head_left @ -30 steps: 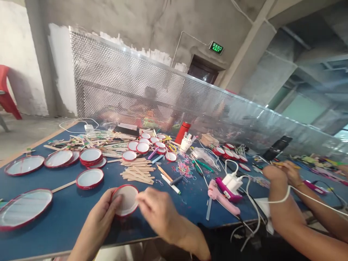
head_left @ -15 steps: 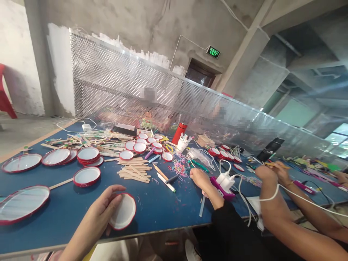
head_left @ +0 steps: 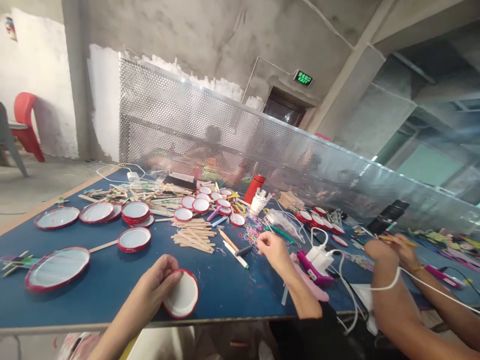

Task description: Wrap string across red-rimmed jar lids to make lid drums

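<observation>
The blue table (head_left: 127, 300) is strewn with parts. Beyond it stands a perforated screen (head_left: 168, 115); a lit exit sign (head_left: 303, 78) is mounted on the rough wall behind. The left hand (head_left: 161, 280) grips a red-rimmed lid (head_left: 183, 297) near the front edge, thumb across the rim, white face showing. Loose sticks (head_left: 193, 237) lie ahead of this grip. The right hand (head_left: 273, 250) reaches forward, thumb and index tips drawn close, just beside coloured bands (head_left: 250, 234); whether one is pinched there cannot be told at this size. Its forearm partly covers a pink glue gun (head_left: 313, 287). A purple power strip (head_left: 309, 269) sits to its right; a co-worker's arm (head_left: 393, 295) rests farther right.
</observation>
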A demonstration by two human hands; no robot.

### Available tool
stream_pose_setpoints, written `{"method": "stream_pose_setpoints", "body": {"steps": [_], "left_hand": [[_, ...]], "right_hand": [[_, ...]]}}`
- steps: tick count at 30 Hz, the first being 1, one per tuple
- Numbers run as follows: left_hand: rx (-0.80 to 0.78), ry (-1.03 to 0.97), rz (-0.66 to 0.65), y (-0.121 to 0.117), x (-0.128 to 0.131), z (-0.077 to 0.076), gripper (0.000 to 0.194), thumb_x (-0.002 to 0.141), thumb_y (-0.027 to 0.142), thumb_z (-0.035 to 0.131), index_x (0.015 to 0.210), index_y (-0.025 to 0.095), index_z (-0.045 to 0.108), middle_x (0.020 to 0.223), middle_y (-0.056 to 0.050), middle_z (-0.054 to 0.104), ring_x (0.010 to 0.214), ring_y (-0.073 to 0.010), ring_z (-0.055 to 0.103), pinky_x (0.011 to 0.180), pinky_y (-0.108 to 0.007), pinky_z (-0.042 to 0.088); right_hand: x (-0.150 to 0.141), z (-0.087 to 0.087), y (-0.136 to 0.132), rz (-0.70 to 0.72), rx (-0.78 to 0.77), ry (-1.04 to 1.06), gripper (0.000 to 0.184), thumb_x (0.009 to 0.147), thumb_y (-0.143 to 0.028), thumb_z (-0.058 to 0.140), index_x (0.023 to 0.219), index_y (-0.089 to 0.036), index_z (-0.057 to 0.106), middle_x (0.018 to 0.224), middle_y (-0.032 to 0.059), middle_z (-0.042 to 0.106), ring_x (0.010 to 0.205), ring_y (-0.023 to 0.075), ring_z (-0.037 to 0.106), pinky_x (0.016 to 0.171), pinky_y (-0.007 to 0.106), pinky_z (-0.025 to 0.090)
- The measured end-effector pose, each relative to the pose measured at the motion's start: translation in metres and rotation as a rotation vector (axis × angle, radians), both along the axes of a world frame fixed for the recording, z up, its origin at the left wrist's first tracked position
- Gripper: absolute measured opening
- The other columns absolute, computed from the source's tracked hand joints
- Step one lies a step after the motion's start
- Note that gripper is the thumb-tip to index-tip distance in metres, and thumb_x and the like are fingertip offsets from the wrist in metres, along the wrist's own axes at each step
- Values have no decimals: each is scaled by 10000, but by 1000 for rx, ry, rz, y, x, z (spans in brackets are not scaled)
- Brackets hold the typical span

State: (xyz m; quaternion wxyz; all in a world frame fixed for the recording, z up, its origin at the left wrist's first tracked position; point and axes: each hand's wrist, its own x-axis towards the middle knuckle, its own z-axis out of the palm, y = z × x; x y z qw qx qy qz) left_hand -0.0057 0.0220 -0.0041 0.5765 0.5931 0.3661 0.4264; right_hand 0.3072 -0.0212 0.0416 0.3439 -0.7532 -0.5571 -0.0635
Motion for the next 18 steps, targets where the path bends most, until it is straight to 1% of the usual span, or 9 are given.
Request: {"method": "stream_pose_setpoints", "body": {"steps": [2,3,5,6,8,10,11,14,18], "left_hand": [[-28,-10,-111,-1,-3,2,386,798,568,658,783,217,497,573,85,466,506,-103,413,479,-184,287],[-52,-17,-176,-2,-5,4,382,807,565,652,818,218,494,585,83,478,514,-103,429,479,-183,295],[-104,-34,-299,-5,-9,9,394,806,539,673,961,213,514,600,88,496,504,-97,442,474,-180,304],[-119,-56,-333,-6,-11,12,409,817,517,675,1035,206,523,617,84,514,506,-92,443,471,-178,301],[-123,-110,-375,-8,-13,15,447,816,499,696,1097,191,535,612,88,501,489,-77,418,459,-173,283],[-131,-151,-398,-9,-15,15,484,805,509,716,1115,182,541,597,98,466,473,-64,381,449,-171,265],[-139,-165,-404,-10,-15,14,503,797,525,722,1113,179,540,594,102,456,469,-60,371,446,-171,262],[-178,-196,-417,-10,-14,12,541,767,576,734,1075,180,530,607,91,503,468,-60,399,447,-170,287],[-213,-242,-379,-9,-13,8,465,772,544,748,961,182,527,642,65,568,503,-64,456,477,-168,314]], "right_hand": [[-35,-11,0,124,13,92,192,924,-264,586,763,-163,613,577,-53,612,510,104,605,537,221,521],[-55,-17,-1,180,30,133,175,911,-255,565,758,-176,599,563,-55,604,498,106,596,519,214,510],[-94,-26,-4,275,90,207,150,901,-254,526,774,-193,579,611,-43,615,507,106,583,510,214,501],[-111,-30,-5,328,154,247,144,896,-245,521,768,-200,567,641,-34,616,518,106,578,512,215,498],[-137,-36,-7,415,310,293,138,888,-212,535,751,-206,552,694,-19,616,559,107,579,527,216,494],[-152,-40,-7,470,431,287,141,880,-165,558,746,-205,557,725,-9,618,603,113,586,539,216,489],[-157,-42,-7,489,452,271,154,880,-150,564,736,-207,559,721,-10,615,607,115,585,534,215,482],[-165,-46,-10,555,434,257,186,896,-138,556,727,-214,573,710,-6,613,607,126,589,530,225,484],[-171,-48,-16,618,481,225,99,890,-128,608,853,-216,638,811,19,690,730,151,670,635,237,539]]}}
